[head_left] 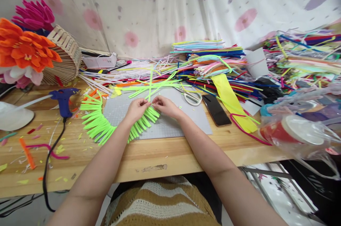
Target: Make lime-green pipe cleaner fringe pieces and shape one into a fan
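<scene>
- Left hand (pixel 137 108): thumb and forefinger pressed together, clamped on the fringed strip at the centre of the scene.
- Right hand (pixel 164 106): fingertips just beside the left ones, pinched together on the same strip's right end.
- Neon-green fringed strip of fuzzy stems (pixel 99 123): curves from the left side, over the table and mat, beneath the left forearm to both hands. Tufts radiate outward and toward the near side.
- Neon-green straight fuzzy stem (pixel 150 86): rises from the fingertips toward the far side.
- Grey flat cutting mat (pixel 170 126): printed with a fine grid; lies on the pale wooden table (pixel 165 155).
- Clear crinkled plastic bag (pixel 330 155), right: contains a red cup with a white lid (pixel 298 128).
- Round basket of slatted wood (pixel 64 45), far left: tilted, beside orange (pixel 26 47) and magenta (pixel 37 15) fuzzy-petalled flowers; their seating is hidden.
- Multicoloured bundles of fuzzy stems (pixel 213 62): stacked along the far side.
- White-handled scissors (pixel 185 95) and black glossy phone (pixel 216 110): right of the hands.
- Yellow flat strip (pixel 229 103): right of the phone.
- Blue pistol-shaped glue gun (pixel 64 102): left, black cord trailing near.
</scene>
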The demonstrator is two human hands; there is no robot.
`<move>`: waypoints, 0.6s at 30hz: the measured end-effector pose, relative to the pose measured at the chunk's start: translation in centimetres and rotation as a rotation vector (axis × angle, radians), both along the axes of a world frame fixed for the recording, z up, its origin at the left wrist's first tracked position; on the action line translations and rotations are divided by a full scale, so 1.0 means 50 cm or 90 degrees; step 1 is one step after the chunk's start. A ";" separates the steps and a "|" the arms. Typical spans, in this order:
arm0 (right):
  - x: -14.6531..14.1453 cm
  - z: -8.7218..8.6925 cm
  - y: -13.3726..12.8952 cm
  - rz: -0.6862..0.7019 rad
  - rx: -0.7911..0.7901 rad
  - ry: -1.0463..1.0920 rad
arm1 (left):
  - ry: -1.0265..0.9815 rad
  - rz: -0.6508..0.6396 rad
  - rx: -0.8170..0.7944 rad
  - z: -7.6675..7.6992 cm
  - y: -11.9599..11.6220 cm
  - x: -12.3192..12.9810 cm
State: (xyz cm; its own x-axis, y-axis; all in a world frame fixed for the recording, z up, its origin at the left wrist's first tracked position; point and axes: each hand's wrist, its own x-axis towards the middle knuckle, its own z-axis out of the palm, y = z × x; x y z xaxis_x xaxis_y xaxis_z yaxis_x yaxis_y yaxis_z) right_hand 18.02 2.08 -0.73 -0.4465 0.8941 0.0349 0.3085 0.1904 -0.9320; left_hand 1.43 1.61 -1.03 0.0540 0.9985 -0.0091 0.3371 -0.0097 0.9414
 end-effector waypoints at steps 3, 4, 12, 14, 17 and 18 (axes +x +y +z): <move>0.005 0.005 0.001 0.006 0.023 -0.087 | -0.020 0.076 0.003 -0.005 0.004 -0.007; 0.007 0.007 0.001 0.005 0.030 -0.108 | -0.016 0.094 0.011 -0.006 0.005 -0.011; 0.020 0.017 0.001 -0.031 0.055 -0.169 | 0.151 0.157 0.145 -0.001 -0.003 -0.020; 0.019 0.017 0.001 -0.038 0.070 -0.192 | 0.135 0.152 0.149 -0.002 -0.002 -0.020; 0.015 0.016 0.001 -0.053 0.083 -0.226 | 0.106 0.147 0.149 -0.005 -0.001 -0.021; 0.012 0.016 0.001 -0.062 0.082 -0.235 | 0.099 0.145 0.147 -0.005 -0.001 -0.021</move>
State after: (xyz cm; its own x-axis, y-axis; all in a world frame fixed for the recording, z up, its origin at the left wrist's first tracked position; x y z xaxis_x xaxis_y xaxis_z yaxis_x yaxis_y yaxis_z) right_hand 18.63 2.12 0.07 -0.3630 0.9318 0.0029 0.6409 0.2519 -0.7251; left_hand 0.38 1.58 -1.29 -0.1545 0.9615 0.2270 0.4946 -0.1236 0.8603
